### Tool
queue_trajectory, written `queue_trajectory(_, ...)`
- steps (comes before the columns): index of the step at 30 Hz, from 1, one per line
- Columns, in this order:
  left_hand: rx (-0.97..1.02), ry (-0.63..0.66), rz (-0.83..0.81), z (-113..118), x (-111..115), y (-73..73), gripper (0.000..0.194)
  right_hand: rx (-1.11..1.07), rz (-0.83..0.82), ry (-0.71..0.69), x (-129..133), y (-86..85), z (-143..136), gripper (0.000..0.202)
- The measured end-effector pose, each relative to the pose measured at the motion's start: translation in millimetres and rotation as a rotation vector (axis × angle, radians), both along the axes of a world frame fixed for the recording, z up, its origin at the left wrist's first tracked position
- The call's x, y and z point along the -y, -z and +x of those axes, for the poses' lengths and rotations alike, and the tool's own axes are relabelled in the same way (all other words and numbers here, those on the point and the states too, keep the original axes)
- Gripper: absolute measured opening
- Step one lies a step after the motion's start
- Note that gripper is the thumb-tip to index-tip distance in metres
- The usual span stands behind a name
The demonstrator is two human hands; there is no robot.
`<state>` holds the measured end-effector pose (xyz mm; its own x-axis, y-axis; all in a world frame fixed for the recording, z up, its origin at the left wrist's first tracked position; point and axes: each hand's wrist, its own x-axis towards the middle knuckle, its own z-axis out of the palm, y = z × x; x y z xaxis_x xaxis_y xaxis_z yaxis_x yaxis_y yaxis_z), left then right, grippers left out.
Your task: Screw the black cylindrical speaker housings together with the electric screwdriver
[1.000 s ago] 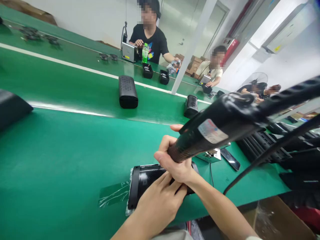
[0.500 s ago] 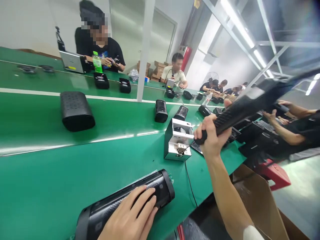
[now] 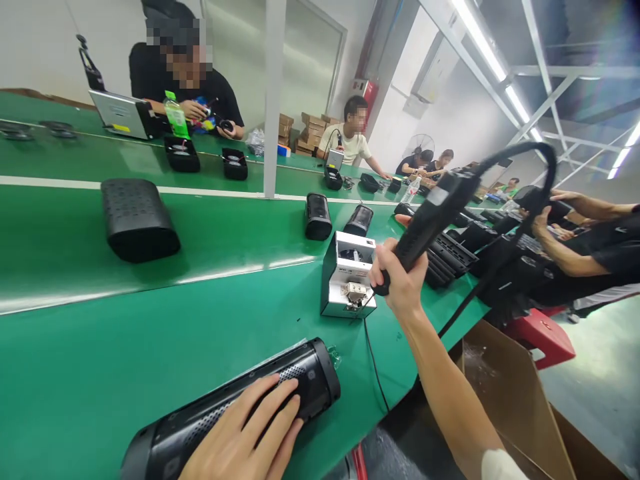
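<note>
On the green workbench [image 3: 235, 347] lies a long black speaker casing [image 3: 320, 390] with perforated metal strips, set at a slant. Over its near side rests my left hand [image 3: 255, 420], fingers stretched out and slightly apart on the surface. Raised to the right, my right hand [image 3: 403, 277] is closed around a black electric screwdriver [image 3: 425, 220] with a thick cable looping off its back end. Its thin bit points down-left toward the front of a white-and-black screw feeder [image 3: 347, 273], which has a small metal outlet. Whether the bit touches the outlet, I cannot tell.
Black speaker shells [image 3: 140, 220] stand on the raised green line beyond. A thin black cord [image 3: 375, 367] runs from the feeder to the bench edge. Below right are a cardboard box [image 3: 505, 380] and a red stool [image 3: 543, 337]. Several co-workers sit across or stand at right.
My right hand has swung the screwdriver to a steeper angle, its bit still near the feeder, and the cable loop now shows. The view has shifted slightly; my left hand stays on the casing.
</note>
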<state>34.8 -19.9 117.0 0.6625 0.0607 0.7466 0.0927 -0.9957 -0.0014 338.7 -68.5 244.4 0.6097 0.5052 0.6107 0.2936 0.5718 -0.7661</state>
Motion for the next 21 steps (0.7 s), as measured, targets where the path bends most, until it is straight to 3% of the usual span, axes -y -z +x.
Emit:
queue_trajectory(4,-0.024,-0.054,-0.117,0.7,8.4,-5.6,0.029,-0.059,0.105,-0.074,1.4,-25.8,-48.2,0.026)
queue_trajectory(8,-0.015,-0.074,-0.224,5.7,20.1,-9.2,0.025,-0.159,0.173,-0.376,-26.4,-47.8,-111.9,0.027)
queue_trajectory(11,-0.046,-0.051,-0.283,8.5,25.8,-8.8,0.016,-0.216,0.185,-0.603,-54.3,-47.4,-153.3,0.04)
queue_trajectory(13,-0.05,-0.061,-0.302,9.4,27.7,-7.4,0.01,-0.241,0.177,-0.677,-68.9,-42.1,-174.5,0.046)
queue_trajectory(21,-0.043,-0.085,-0.334,10.7,31.6,-3.7,0.007,-0.214,0.097,-0.694,-81.1,-32.4,-208.5,0.052)
